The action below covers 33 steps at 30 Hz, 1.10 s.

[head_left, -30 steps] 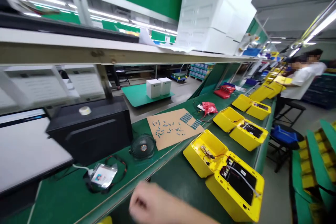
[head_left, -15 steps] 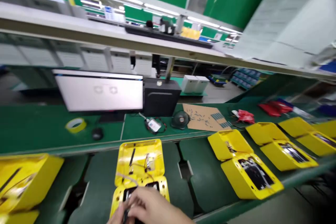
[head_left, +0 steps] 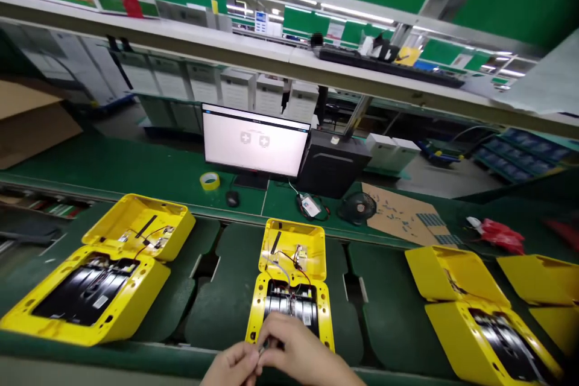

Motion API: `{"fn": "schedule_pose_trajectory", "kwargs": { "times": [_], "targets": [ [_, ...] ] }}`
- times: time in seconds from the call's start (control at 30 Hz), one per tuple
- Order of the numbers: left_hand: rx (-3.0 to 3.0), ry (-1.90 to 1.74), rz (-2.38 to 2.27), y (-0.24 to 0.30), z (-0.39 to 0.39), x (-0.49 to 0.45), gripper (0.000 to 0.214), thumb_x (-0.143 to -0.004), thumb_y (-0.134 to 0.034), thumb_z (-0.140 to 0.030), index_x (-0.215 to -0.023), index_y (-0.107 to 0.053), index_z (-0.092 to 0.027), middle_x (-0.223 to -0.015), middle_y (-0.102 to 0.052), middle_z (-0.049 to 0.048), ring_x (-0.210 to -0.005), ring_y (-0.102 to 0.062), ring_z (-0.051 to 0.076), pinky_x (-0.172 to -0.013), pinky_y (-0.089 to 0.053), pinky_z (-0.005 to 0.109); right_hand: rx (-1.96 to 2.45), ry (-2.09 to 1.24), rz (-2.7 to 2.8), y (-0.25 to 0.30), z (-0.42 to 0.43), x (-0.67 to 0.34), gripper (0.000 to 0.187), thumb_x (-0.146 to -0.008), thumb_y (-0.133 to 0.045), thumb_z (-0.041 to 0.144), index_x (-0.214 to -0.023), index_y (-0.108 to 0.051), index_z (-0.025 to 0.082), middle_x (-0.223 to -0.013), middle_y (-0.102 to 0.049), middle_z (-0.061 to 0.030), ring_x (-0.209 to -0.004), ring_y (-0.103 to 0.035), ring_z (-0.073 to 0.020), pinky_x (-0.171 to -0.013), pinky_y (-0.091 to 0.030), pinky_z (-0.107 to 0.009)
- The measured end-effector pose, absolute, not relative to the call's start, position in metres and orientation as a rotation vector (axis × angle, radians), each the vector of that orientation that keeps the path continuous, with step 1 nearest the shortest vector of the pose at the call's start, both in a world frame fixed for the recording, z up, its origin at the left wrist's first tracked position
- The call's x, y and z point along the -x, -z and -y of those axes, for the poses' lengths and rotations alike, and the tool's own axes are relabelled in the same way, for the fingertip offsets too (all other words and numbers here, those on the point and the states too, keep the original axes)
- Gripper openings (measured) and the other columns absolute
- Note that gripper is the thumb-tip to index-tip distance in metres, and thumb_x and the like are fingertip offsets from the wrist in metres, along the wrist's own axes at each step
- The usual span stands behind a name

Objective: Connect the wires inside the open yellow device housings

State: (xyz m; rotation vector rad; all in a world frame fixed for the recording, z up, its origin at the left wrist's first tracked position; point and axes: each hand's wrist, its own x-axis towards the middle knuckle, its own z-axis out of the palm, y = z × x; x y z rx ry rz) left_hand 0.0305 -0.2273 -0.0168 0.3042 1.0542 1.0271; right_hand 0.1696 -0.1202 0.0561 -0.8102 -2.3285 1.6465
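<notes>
Yellow case (head_left: 97,277) lies open at left. Left hand (head_left: 233,367) and right hand (head_left: 301,357) meet at the near edge of the middle case (head_left: 292,280), fingertips pinched together on a small part (head_left: 262,347). Another case (head_left: 470,307) sits right.

A factory assembly line is shown. A long green-covered desk (head_left: 136,172) is run across the view, and along its front a green conveyor belt (head_left: 226,301) is laid, on which opened yellow plastic housings (head_left: 292,280) with black battery packs and wires inside are spaced one after another. A lit flat computer monitor (head_left: 256,140), a black box-shaped printer (head_left: 332,163), a yellow tape roll (head_left: 210,180) and a brown cardboard sheet strewn with small parts (head_left: 400,217) are set on the desk. Overhead, a long metal shelf (head_left: 271,66) with hung instruction sheets and tube lighting is seen.
</notes>
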Motion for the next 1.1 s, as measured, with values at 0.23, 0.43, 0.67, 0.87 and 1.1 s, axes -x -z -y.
{"fn": "schedule_pose_trajectory", "kwargs": {
  "times": [0.23,0.43,0.67,0.87,1.1],
  "targets": [
    [-0.124,-1.314,-1.103,-0.027,0.220,-0.028,0.037,-0.064,-0.074,-0.047,-0.070,-0.057,-0.015,-0.058,-0.048,-0.0037,-0.049,-0.039,0.005,-0.046,-0.028,0.017,0.987,-2.099,1.584,-0.041,0.124,-0.147,0.021,-0.068,-0.071,0.026,-0.080,-0.057,0.017,-0.069,-0.053,0.0030,-0.064,-0.051,-0.0089,-0.062,-0.040,-0.024],
    [-0.213,-1.257,-1.185,-0.019,0.219,-0.020,0.042,-0.068,-0.067,-0.054,-0.068,-0.054,-0.014,-0.055,-0.047,-0.0034,-0.048,-0.039,0.005,-0.045,-0.027,0.017,0.926,-1.991,1.853,-0.053,0.117,-0.146,0.012,-0.072,-0.066,0.022,-0.080,-0.058,0.017,-0.077,-0.053,0.0017,-0.067,-0.049,-0.0079,-0.062,-0.038,-0.023],
    [-0.824,-0.890,-1.305,0.027,0.227,0.006,0.049,-0.069,-0.059,-0.060,-0.063,-0.062,-0.012,-0.042,-0.042,-0.0034,-0.038,-0.038,0.009,-0.042,-0.025,0.023,0.744,-1.876,2.390,-0.060,0.111,-0.147,0.021,-0.070,-0.068,0.030,-0.088,-0.064,0.020,-0.077,-0.061,0.0016,-0.065,-0.054,-0.0088,-0.058,-0.041,-0.020],
    [-0.520,-1.003,-1.305,0.029,0.227,0.003,0.047,-0.069,-0.063,-0.058,-0.064,-0.064,-0.012,-0.041,-0.038,-0.0042,-0.039,-0.031,0.008,-0.044,-0.021,0.024,0.983,-1.402,2.370,-0.030,0.055,-0.148,0.025,-0.079,-0.059,0.039,-0.096,-0.063,0.022,-0.101,-0.063,-0.0055,-0.092,-0.057,-0.0180,-0.079,-0.044,-0.029],
    [-0.121,-1.167,-1.155,0.011,0.204,0.003,0.038,-0.062,-0.074,-0.048,-0.068,-0.067,-0.011,-0.056,-0.044,-0.0021,-0.051,-0.032,0.006,-0.048,-0.024,0.018,1.303,-1.287,2.297,0.023,-0.002,-0.144,0.027,-0.082,-0.048,0.034,-0.070,-0.063,0.015,-0.066,-0.061,-0.0050,-0.065,-0.054,-0.0179,-0.064,-0.040,-0.031]
  ]
}}
